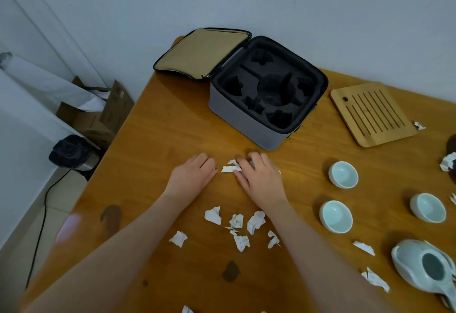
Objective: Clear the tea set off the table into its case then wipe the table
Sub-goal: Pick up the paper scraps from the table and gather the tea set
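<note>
My left hand point(191, 177) lies flat on the table point(153, 139) just in front of the open case point(246, 125), fingers relaxed and holding nothing. My right hand point(259, 177) rests beside it, fingers fairly straight and laid over a few paper scraps point(230, 167), touching them. More loose scraps point(237, 222) lie further from the case, between my forearms. Right of the case sits the slatted wooden tray point(372, 114). In front of the case and to its right stand a cup point(343, 174), a second cup point(335, 216), a third cup point(428, 207) and the teapot point(419, 265).
</note>
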A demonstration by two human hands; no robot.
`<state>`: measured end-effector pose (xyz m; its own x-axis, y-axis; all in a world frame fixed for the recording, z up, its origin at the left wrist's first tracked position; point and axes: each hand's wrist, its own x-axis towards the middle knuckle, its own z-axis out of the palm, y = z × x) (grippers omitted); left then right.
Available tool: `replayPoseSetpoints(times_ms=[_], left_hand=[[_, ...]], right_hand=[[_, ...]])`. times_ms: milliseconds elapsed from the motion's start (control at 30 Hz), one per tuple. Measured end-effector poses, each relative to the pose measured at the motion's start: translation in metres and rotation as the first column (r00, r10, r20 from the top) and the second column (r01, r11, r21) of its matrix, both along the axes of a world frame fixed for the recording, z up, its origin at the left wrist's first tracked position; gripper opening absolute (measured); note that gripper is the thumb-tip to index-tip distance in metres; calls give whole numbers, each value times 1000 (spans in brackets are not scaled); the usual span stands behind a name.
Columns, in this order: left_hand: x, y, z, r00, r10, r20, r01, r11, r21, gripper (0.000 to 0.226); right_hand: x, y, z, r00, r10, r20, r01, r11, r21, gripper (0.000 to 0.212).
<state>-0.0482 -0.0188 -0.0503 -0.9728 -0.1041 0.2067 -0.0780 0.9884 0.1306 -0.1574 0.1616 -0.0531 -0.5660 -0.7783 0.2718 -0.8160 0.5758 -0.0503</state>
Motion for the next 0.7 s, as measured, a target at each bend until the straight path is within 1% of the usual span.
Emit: replayPoseSetpoints(times_ms=[67,133,200,267,333,367,433,500,567,700], left_hand=[[-1,1,1,999,-25,24,25,999,-37,20],[-2,0,3,998,-39,55,41,998,-48,23],[-5,1,8,995,-26,96,32,998,-56,25],[-8,3,12,984,11,180,2,997,-72,32],[-14,4,17,955,74,288,-47,994,-100,37],[-15,5,22,943,101,316,-76,993,-91,40],[-16,7,30,932,149,331,-142,989,-45,42],[-14,10,35,926,191,326,-196,980,-18,40],[-9,17,41,932,210,297,-224,974,14,39],[-4,38,59,942,217,256,-241,969,63,37]], right_hand=[[1,0,0,1000,-10,-7,10,1000,-25,18],[3,0,-2,1000,-11,-16,11,999,-45,12],[3,0,-3,1000,14,-27,-16,998,-64,13],[2,1,-3,999,47,-23,-48,997,-63,17],[-1,0,-2,998,57,-28,-57,998,-18,24],[-2,0,0,998,51,-29,-51,999,3,26],[-3,2,6,1000,22,-3,-22,1000,2,26],[-5,5,13,998,-14,59,17,999,-48,27],[-5,11,21,994,-44,105,52,996,-77,26],[5,24,39,989,-56,136,74,989,-126,28]])
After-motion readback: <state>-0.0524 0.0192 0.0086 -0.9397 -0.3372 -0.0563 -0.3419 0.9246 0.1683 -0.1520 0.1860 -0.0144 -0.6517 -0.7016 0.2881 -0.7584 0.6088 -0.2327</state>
